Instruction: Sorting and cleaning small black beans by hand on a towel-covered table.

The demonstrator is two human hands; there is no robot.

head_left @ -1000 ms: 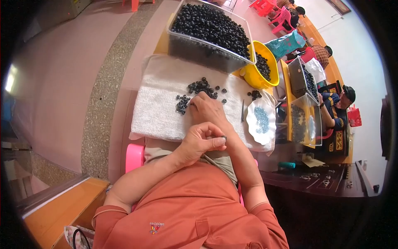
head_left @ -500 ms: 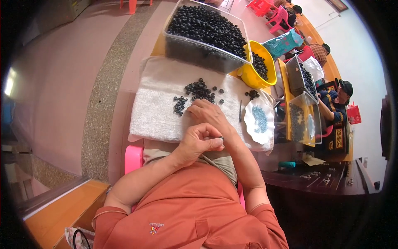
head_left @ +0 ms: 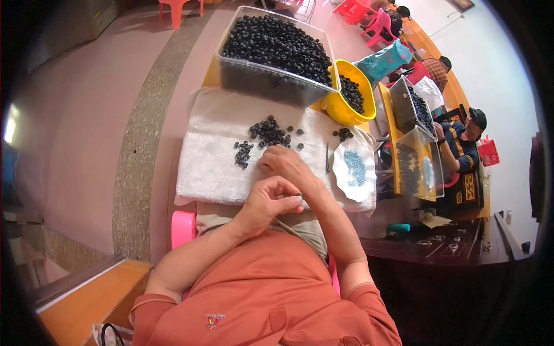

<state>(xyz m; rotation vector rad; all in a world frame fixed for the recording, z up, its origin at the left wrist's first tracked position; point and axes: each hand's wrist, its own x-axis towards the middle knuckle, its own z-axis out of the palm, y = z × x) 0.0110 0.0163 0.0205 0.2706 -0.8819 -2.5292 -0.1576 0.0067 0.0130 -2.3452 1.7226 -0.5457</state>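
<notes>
My left hand (head_left: pixel 266 203) is pinched closed, with a small black ring-shaped part (head_left: pixel 299 196) between thumb and forefinger, over the front edge of the white cloth (head_left: pixel 210 138). Just beyond it, my right hand (head_left: pixel 287 165) rests low on the cloth at the near side of a loose pile of black ring-shaped parts (head_left: pixel 270 131). Its fingers curl downward and the tips are hidden, so what they hold does not show. A smaller cluster of black parts (head_left: pixel 243 154) lies left of the right hand. The right forearm passes close beside the left fingertips.
Beyond the cloth stands a clear bin (head_left: pixel 271 86) heaped with black parts, beside a yellow bowl (head_left: pixel 343 112). A scalloped white plate (head_left: pixel 365 187) of tiny light-blue pieces and a slim dark tool (head_left: pixel 327 157) lie at right. A co-worker (head_left: pixel 467 135) sits farther right.
The whole view has shifted slightly, so the bin, cloth and plate appear a little more to the left and lower. Both hands keep nearly the same pose.
</notes>
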